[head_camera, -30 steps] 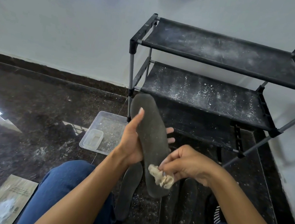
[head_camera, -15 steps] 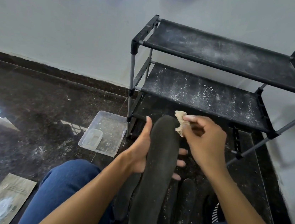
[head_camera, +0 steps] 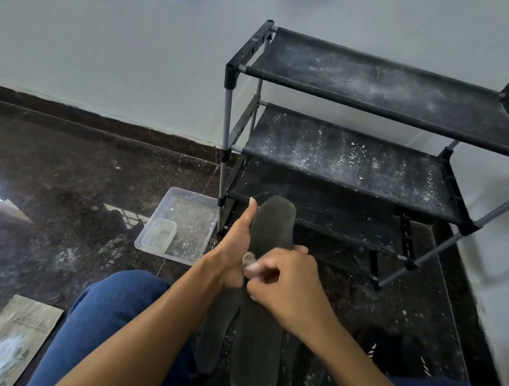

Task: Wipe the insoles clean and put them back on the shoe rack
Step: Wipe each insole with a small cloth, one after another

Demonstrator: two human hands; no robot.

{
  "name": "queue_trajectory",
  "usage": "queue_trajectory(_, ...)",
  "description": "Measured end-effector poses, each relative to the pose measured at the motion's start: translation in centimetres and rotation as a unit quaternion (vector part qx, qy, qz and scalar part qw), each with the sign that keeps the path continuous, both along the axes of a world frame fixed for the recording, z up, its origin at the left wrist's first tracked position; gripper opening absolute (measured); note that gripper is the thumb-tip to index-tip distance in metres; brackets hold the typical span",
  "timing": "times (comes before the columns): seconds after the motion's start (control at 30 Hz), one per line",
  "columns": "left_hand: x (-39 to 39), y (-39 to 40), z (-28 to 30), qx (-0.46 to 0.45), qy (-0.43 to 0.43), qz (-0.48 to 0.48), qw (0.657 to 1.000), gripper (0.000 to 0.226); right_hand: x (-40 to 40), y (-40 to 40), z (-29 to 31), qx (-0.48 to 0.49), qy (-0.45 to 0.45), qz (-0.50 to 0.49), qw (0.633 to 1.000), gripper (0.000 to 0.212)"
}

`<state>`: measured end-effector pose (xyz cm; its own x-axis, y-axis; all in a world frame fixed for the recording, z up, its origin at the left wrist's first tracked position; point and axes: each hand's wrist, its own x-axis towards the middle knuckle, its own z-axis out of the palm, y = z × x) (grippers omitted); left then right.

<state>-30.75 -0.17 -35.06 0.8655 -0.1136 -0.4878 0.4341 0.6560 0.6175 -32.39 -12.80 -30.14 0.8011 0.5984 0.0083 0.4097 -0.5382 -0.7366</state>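
between my knees, head view: my left hand (head_camera: 233,251) grips a dark grey insole (head_camera: 263,290) from its left edge, thumb up along the side, fingertips poking out on the right. insole held lengthwise, toe end pointing to the shoe rack (head_camera: 363,161), heel end near my lap. my right hand (head_camera: 286,288) is clenched on a small beige cloth (head_camera: 249,261), pressed to the insole's middle, touching my left palm. more insoles (head_camera: 213,332) lie flat on the dark floor (head_camera: 55,184) under the held one, count unclear. rack stands against the white wall (head_camera: 106,30), shelves dusted with white specks. clear plastic tray (head_camera: 192,217) with a smaller tub (head_camera: 158,234) in it sits left of the rack's leg. paper packet (head_camera: 7,342) lies by my left knee.
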Motion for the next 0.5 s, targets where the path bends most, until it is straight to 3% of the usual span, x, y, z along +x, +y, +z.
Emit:
queue_trajectory(0.17,-0.1,-0.2,0.5,-0.055,-0.023,-0.031,0.998,0.088,1.0,-1.7,1.8,-0.133,0.15,0.159,0.967,0.007)
queue_trajectory(0.2,0.0,-0.1,0.5,-0.061,-0.033,-0.032,0.997,0.088,1.5,-1.9,2.1,-0.115,0.161,0.159,0.967,0.007)
queue_trajectory(0.27,-0.1,-0.2,0.5,-0.061,-0.045,-0.049,0.996,0.092,2.6,-2.1,2.5,0.007,0.173,0.066,0.983,0.005)
queue_trajectory(0.33,-0.2,-0.6,0.6,-0.069,-0.058,-0.102,0.991,0.102,3.8,-2.1,2.2,0.104,0.088,-0.046,0.99,0.009)
queue_trajectory(0.4,-0.4,-1.0,0.8,-0.067,-0.076,-0.132,0.986,0.097,4.6,-1.5,1.6,0.1,-0.051,-0.083,0.99,0.02)
queue_trajectory(0.5,-0.3,-0.8,0.7,-0.038,-0.056,-0.098,0.993,0.084,3.8,-0.3,0.8,0.067,-0.06,-0.031,0.995,0.023)
